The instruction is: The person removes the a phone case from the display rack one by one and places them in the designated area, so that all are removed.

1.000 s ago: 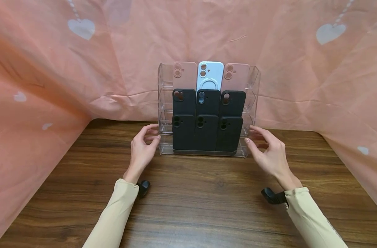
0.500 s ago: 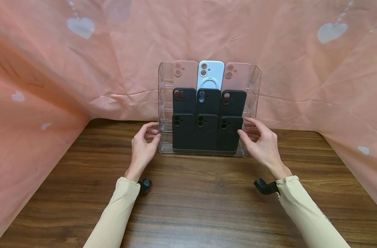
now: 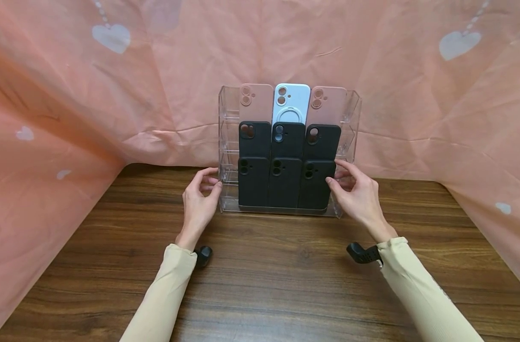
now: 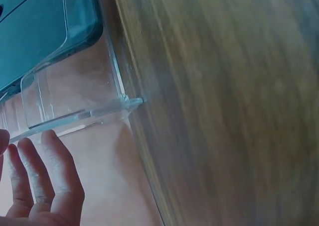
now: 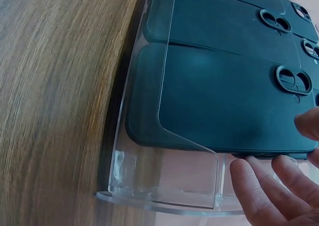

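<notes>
A clear acrylic display rack (image 3: 230,204) stands on the wooden table, holding phone cases in stepped rows. My right hand (image 3: 358,199) is at the front row's rightmost black phone case (image 3: 317,190). Its thumb (image 5: 308,124) lies over the case's face and its fingers (image 5: 254,191) sit along the case's side edge. My left hand (image 3: 199,202) rests by the rack's left side panel, its fingers (image 4: 60,159) loosely bent with the tips at the panel. Only the tip of the left thumb shows in the left wrist view.
Behind the front row stand more black cases (image 3: 287,149). Two pink cases (image 3: 255,107) flank a white case (image 3: 292,99) with a ring at the top. Pink cloth (image 3: 178,85) printed with white hearts hangs behind and beside the table (image 3: 260,285).
My right hand has moved left and slightly up, from the rack's right side panel onto the front right black phone case. The left hand has hardly moved. The rack stays in place.
</notes>
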Motion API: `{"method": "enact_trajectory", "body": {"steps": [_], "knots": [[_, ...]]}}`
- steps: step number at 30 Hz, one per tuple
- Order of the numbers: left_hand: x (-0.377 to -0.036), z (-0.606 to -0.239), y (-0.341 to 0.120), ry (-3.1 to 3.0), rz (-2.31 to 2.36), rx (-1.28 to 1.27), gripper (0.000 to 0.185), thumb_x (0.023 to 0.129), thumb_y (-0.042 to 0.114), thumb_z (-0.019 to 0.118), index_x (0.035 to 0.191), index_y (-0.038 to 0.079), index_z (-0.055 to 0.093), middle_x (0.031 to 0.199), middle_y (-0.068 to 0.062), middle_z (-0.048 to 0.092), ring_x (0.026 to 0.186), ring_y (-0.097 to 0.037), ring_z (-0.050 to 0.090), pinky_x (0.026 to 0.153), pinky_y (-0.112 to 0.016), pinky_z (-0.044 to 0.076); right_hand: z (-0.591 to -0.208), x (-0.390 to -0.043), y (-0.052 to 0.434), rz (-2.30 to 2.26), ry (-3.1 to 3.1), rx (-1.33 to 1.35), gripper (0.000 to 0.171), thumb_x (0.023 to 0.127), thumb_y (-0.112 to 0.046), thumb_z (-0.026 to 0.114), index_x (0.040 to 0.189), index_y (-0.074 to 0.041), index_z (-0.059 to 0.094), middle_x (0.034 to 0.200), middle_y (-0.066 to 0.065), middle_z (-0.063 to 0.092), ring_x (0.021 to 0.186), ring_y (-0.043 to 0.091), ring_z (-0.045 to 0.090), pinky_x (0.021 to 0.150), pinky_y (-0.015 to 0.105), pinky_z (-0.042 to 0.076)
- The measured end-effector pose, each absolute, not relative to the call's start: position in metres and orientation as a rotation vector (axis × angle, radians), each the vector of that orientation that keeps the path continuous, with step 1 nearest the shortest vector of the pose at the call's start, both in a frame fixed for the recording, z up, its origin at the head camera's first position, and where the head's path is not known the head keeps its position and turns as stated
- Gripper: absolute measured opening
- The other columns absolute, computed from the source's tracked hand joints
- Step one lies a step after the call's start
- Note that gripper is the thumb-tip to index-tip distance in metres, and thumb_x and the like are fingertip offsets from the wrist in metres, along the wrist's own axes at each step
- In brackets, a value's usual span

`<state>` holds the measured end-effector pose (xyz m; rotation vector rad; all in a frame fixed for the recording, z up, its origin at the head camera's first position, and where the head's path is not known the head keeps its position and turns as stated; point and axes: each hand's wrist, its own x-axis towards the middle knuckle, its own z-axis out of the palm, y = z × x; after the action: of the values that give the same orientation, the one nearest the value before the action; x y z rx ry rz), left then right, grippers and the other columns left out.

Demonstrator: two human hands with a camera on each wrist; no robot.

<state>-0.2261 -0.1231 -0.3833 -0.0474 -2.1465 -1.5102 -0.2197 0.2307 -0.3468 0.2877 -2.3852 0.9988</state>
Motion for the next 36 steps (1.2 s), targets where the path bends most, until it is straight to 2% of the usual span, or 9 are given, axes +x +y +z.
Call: {"method": "enact_trajectory", "body": {"steps": [3, 10, 20, 23, 29, 36], "knots": [[-0.226, -0.385, -0.121, -2.141, -1.514, -0.008, 0.027, 0.092, 0.006, 0.071, 0.118, 0.013, 0.071, 0.094, -0.011, 0.072, 0.078, -0.016, 0.069, 0.077, -0.026, 0.056, -0.347, -0.22, 0.23, 1.016, -2.386, 0.275, 0.045, 0.092, -0.017, 0.075, 0.135, -0.013, 0.065, 0.1, 0.014, 0.074, 0.075, -0.018, 0.059, 0.066, 0.002, 0.046], [-0.225, -0.388, -0.116, -2.119, -1.539, 0.088, 0.016, 0.093, 0.015, 0.071, 0.109, 0.013, 0.071, 0.093, -0.01, 0.072, 0.078, -0.017, 0.067, 0.069, -0.012, 0.05, -0.351, -0.22, 0.228, 1.07, -2.363, 0.252, 0.044, 0.091, -0.014, 0.075, 0.135, -0.012, 0.065, 0.101, 0.017, 0.073, 0.075, -0.021, 0.057, 0.066, -0.001, 0.046], [-0.226, -0.388, -0.114, -2.136, -1.523, 0.169, 0.012, 0.093, 0.021, 0.071, 0.102, 0.013, 0.072, 0.091, -0.008, 0.074, 0.074, -0.013, 0.066, 0.067, -0.013, 0.048, -0.356, -0.219, 0.229, 1.175, -2.32, 0.286, 0.04, 0.09, -0.006, 0.076, 0.129, -0.005, 0.067, 0.101, 0.018, 0.073, 0.079, -0.012, 0.062, 0.073, 0.0, 0.05], [-0.226, -0.387, -0.114, -2.145, -1.524, 0.183, 0.012, 0.093, 0.022, 0.071, 0.101, 0.013, 0.072, 0.091, -0.008, 0.074, 0.072, -0.009, 0.065, 0.067, -0.013, 0.048, -0.356, -0.219, 0.231, 1.273, -2.302, 0.307, 0.037, 0.09, -0.003, 0.076, 0.126, -0.002, 0.068, 0.098, 0.012, 0.071, 0.079, -0.008, 0.065, 0.072, 0.004, 0.053], [-0.225, -0.386, -0.115, -2.162, -1.533, 0.185, 0.012, 0.094, 0.022, 0.071, 0.101, 0.014, 0.072, 0.092, -0.008, 0.074, 0.074, -0.007, 0.064, 0.068, -0.016, 0.048, -0.354, -0.218, 0.235, 1.447, -2.245, 0.348, 0.032, 0.09, 0.001, 0.074, 0.121, 0.003, 0.067, 0.091, -0.013, 0.067, 0.074, -0.002, 0.068, 0.066, 0.011, 0.058], [-0.225, -0.386, -0.117, -2.19, -1.535, 0.182, 0.013, 0.095, 0.025, 0.072, 0.103, 0.015, 0.071, 0.092, -0.007, 0.074, 0.077, -0.014, 0.067, 0.069, -0.022, 0.048, -0.347, -0.217, 0.239, 1.521, -2.189, 0.382, 0.034, 0.09, 0.005, 0.073, 0.122, 0.007, 0.064, 0.092, -0.015, 0.068, 0.075, 0.0, 0.07, 0.068, 0.015, 0.06]]}}
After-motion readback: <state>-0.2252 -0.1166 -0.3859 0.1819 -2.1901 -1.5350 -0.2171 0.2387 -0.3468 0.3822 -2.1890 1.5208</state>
